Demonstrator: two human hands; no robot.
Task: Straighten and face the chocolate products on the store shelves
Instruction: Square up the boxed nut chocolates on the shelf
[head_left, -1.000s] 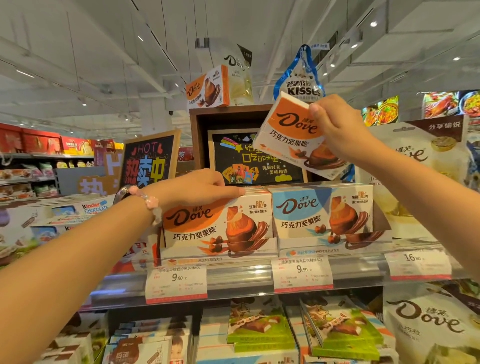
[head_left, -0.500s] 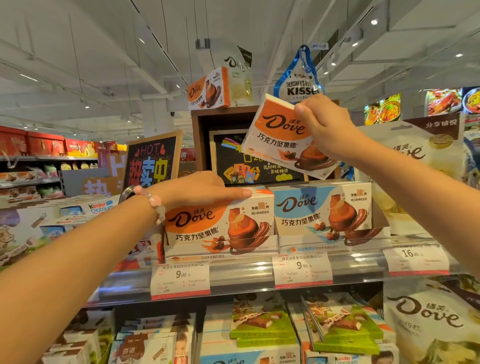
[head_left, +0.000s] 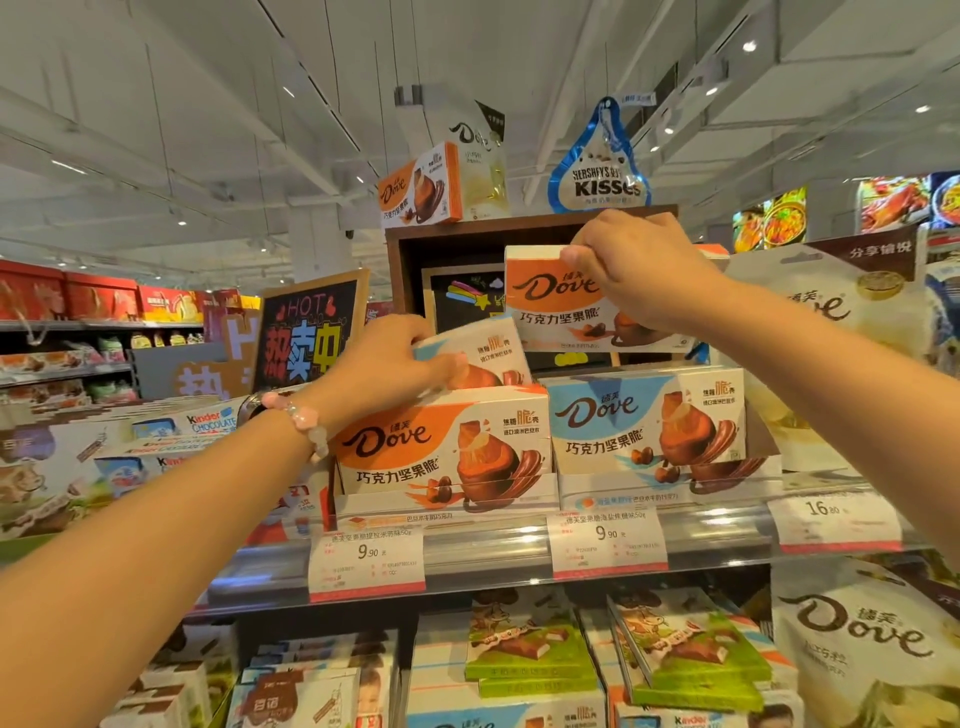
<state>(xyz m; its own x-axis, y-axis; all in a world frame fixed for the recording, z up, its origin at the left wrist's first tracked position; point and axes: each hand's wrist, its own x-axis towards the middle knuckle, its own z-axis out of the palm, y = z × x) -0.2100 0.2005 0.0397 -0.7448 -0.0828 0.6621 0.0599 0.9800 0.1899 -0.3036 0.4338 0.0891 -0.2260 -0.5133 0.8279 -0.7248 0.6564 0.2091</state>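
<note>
Above shelf, orange Dove box level, front-facing

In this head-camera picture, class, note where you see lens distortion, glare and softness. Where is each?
Head view: wide-angle distortion bows the ceiling beams and stretches both forearms at the edges; glare streaks the clear shelf rail and ceiling spotlights blow out; fine print on the price tags is too soft to read; the orange Dove box in the right hand and the blue-edged box under the left hand stay fairly sharp.

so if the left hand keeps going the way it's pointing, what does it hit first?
The left hand points right, gripping a blue Dove box. Pushed on, the box in the right hand looks nearest in line, though depth is unclear.
</note>
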